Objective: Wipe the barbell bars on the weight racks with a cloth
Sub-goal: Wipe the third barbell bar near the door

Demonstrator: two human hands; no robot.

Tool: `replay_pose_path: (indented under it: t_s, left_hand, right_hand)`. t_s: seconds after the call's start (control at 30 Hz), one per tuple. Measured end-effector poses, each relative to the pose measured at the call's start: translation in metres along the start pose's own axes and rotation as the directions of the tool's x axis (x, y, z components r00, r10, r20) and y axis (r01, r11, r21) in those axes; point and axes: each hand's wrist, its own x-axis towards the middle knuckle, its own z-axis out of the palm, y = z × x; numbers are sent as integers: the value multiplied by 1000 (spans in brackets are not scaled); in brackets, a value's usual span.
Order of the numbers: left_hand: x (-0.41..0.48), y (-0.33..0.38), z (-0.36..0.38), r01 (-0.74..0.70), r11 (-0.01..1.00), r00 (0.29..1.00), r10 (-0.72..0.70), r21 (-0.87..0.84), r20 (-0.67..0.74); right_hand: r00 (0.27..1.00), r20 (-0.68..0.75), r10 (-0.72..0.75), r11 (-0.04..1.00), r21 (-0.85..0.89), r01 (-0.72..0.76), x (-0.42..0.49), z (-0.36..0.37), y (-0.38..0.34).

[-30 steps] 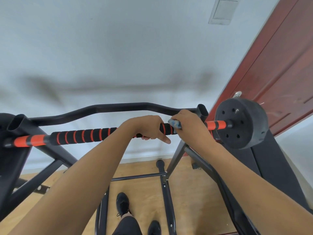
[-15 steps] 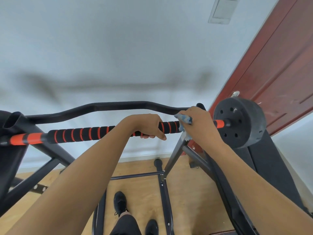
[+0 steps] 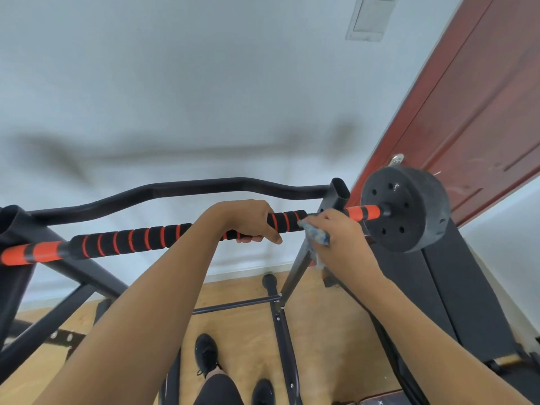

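The black weight rack (image 3: 198, 186) filled the lower half of the view, its uprights cradling the barbell bar (image 3: 140, 239), which ran from 9 o'clock to 3 o'clock across the frame, so the bar lay at a height where both arms could reach it without lifting it. 1 black weight plate (image 3: 406, 211) capped the bar's 3 o'clock end, in front of a red-brown door (image 3: 482, 112); its load probably helped the bar sit firmly in the cradles, though it could roll under a rub. That seemed the reason for the left hand (image 3: 242, 219), which wrapped over the striped foam sleeve near the middle with fingers curled under it, a full closed grasp that steadied the bar against turning. Just beside it, toward 3 o'clock, the right hand (image 3: 342, 241) clutched a bunched blue-grey cloth (image 3: 317, 235) between curled fingers and thumb and pressed it against the bar where the black foam met the orange section. A tail of cloth hung below the fist toward 6 o'clock. The stretch from 9 o'clock to the left hand appeared yet to be reached.
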Motion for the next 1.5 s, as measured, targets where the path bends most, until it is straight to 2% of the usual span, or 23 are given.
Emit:
replay_pose_path:
  t_s: [0.07, 0.17, 0.2, 0.3, 0.37, 0.43, 0.53, 0.6, 0.77, 1.0, 1.07, 1.13, 1.23, 1.3, 1.37, 1.43, 1.5]
  left_hand:
    - [-2, 3, -1, 17, 1000, 1000, -17, 10, 3]
    - [-3, 4, 0, 31, 999, 1000, -31, 23, 4]
    - [-2, 5, 0, 35, 999, 999, -35, 30, -2]
    - [-3, 5, 5, 36, 998, 998, -32, 57, -57]
    - [-5, 5, 11, 40, 994, 992, -26, 106, -123]
    - [-8, 6, 17, 44, 976, 976, 4, 214, -217]
    - [-16, 9, 30, 69, 924, 933, 73, 375, -351]
    - [-22, 13, 39, 106, 881, 888, 125, 462, -442]
    - [-28, 13, 67, 230, 751, 751, 268, 619, -604]
    - [-22, 0, 112, 251, 779, 460, 427, 575, -779]
    - [-27, 6, 124, 240, 812, 431, 402, 532, -808]
    - [-36, 14, 133, 235, 827, 468, 365, 511, -805]
    - [-56, 23, 131, 203, 851, 486, 343, 485, -804]
    - [-68, 29, 112, 201, 853, 507, 331, 482, -796]
    - [-74, 33, 87, 177, 848, 621, 297, 499, -726]
    - [-68, 33, 65, 80, 913, 769, 198, 399, -607]
    - [-57, 34, 57, 56, 954, 885, 89, 294, -457]
  right_hand:
    - [999, -46, 18, 1000, -10, -18, 34, -5, -5]
    - [990, 138, 32, 988, -155, -10, 63, 5, -10]
    - [987, 160, 26, 982, -191, 5, 61, 9, -9]
    - [997, 75, 1, 996, -85, 5, 34, 7, -4]
    - [994, 111, -8, 999, -31, 12, 21, -2, -5]
    - [989, 145, -9, 999, -32, 14, 14, -10, -4]
    - [998, 56, 12, 1000, -16, -11, 12, -24, 4]
    - [999, 46, 21, 1000, -14, -20, 14, -31, 4]
    - [982, 185, -45, 998, -44, 54, 17, -20, -3]
    - [979, 191, -69, 983, -156, 99, 31, -13, -13]
    - [977, 206, -62, 986, -141, 93, 42, -13, -15]
    - [971, 236, -34, 990, -125, 65, 50, -11, -14]
    - [991, 129, 22, 992, -126, -5, 52, -19, -10]
    - [985, 167, 45, 996, -88, -30, 45, -34, -7]
    - [954, 295, 59, 997, -64, -42, 33, -41, -5]
    - [960, 278, 39, 998, -67, -21, 21, -38, -9]
    - [962, 273, 21, 991, -131, 16, 14, -29, -13]
